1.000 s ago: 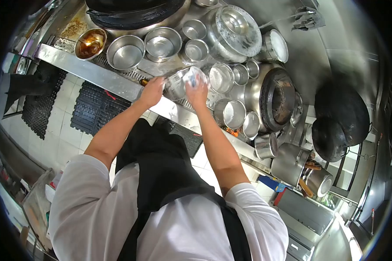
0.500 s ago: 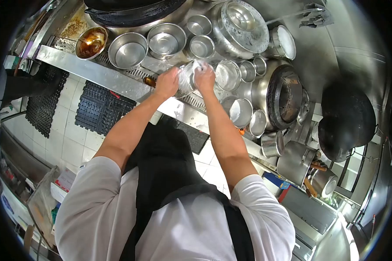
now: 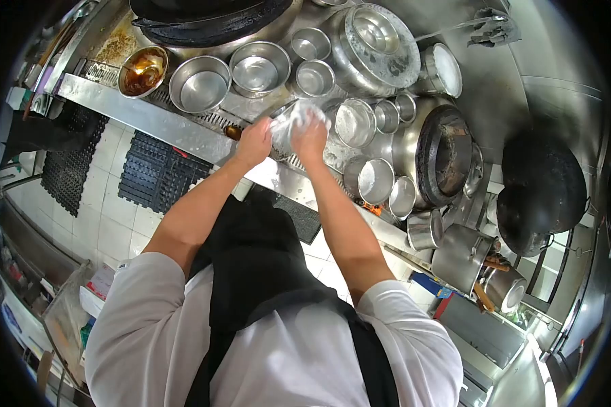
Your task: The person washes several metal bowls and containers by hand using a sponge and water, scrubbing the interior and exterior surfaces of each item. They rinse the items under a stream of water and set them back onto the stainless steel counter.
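Note:
Between my hands is a bunched, wet-looking white cloth [image 3: 283,129] over the slotted front of the steel range. My right hand [image 3: 309,138] is closed on it, fingers partly hidden in its folds. At the cloth's left edge, my left hand [image 3: 254,142] is closed with its fingertips on the cloth. A curved metal rim shows just behind the cloth; what it belongs to is mostly covered. Right of the cloth stands a round steel pot [image 3: 355,123]. Behind are a small steel pot [image 3: 315,79] and a larger one [image 3: 258,72].
At the back left are another steel pot [image 3: 204,85] and a bowl of brown sauce [image 3: 143,72]. To the right stand several pots and a dark-rimmed burner [image 3: 448,152]. A black wok [image 3: 543,183] hangs further right. Black mats [image 3: 157,169] lie on the tiled floor.
My right hand has shifted slightly left and down, with the cloth now bunched over its fingers. My left hand has moved slightly left and down, still at the cloth's edge.

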Action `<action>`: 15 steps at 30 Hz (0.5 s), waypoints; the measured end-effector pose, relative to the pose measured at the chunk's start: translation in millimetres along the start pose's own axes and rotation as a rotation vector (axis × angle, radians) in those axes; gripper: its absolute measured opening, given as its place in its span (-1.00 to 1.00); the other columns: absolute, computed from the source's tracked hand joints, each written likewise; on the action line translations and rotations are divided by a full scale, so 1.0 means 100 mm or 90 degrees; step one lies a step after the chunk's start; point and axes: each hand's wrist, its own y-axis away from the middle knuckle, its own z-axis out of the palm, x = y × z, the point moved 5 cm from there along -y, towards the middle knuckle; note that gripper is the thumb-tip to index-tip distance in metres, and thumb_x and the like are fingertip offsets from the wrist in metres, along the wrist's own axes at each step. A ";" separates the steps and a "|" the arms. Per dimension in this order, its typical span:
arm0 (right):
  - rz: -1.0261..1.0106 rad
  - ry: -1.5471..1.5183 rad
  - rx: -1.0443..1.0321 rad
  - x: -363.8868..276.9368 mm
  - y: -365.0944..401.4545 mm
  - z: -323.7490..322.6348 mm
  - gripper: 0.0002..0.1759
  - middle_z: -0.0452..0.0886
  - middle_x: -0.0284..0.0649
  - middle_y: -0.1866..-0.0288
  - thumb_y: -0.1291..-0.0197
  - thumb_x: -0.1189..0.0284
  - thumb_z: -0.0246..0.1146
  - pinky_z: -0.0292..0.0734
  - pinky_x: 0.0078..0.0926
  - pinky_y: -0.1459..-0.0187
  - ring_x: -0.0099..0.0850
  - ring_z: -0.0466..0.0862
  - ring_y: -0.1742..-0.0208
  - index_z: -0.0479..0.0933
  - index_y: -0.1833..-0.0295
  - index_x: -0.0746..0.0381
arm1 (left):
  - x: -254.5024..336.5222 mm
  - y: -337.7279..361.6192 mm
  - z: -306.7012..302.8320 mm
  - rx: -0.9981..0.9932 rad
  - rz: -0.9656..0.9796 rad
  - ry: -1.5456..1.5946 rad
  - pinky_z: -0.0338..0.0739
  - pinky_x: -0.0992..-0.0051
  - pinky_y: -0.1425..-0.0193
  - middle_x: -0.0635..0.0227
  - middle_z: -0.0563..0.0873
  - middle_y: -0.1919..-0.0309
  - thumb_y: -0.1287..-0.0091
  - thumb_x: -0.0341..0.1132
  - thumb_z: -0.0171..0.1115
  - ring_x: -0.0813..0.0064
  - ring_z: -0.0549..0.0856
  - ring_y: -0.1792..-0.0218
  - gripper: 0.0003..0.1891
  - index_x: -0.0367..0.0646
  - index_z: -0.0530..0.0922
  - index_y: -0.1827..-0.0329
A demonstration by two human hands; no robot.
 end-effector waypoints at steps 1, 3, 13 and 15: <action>-0.060 0.014 0.022 -0.11 0.12 -0.06 -0.48 0.62 0.15 -0.05 -0.16 0.26 0.29 0.33 0.00 -0.29 0.10 0.56 -0.15 0.53 -0.14 0.39 | 0.03 -0.01 -0.02 -0.004 0.001 0.002 0.49 -0.02 0.05 -0.10 0.67 0.24 -0.31 -0.40 0.10 -0.20 0.62 0.15 -0.83 -0.24 0.50 0.07; -0.156 0.059 0.028 -0.03 0.14 -0.06 -0.54 0.62 0.11 -0.06 -0.19 0.31 0.28 0.35 -0.02 -0.28 0.14 0.57 -0.11 0.54 -0.13 0.37 | 0.04 -0.01 0.02 -0.012 0.006 0.005 0.49 -0.02 0.04 -0.11 0.67 0.23 -0.32 -0.41 0.09 -0.20 0.62 0.14 -0.81 -0.25 0.50 0.06; -0.026 0.097 -0.009 -0.06 0.33 -0.05 -0.46 0.60 0.24 -0.09 -0.25 0.18 0.21 0.35 0.14 -0.25 0.07 0.60 -0.12 0.53 -0.17 0.39 | 0.06 -0.03 0.03 -0.011 -0.040 0.004 0.50 0.01 0.01 -0.14 0.66 0.19 -0.36 -0.41 0.05 -0.23 0.61 0.10 -0.81 -0.24 0.53 0.03; -0.146 0.055 -0.063 -0.33 0.52 -0.16 -0.51 0.60 0.25 -0.09 -0.24 0.25 0.20 0.30 0.19 -0.28 0.09 0.58 -0.16 0.54 -0.17 0.37 | 0.07 -0.05 0.10 -0.027 -0.049 0.000 0.50 0.00 0.00 -0.14 0.66 0.19 -0.36 -0.40 0.05 -0.23 0.61 0.10 -0.81 -0.24 0.54 0.03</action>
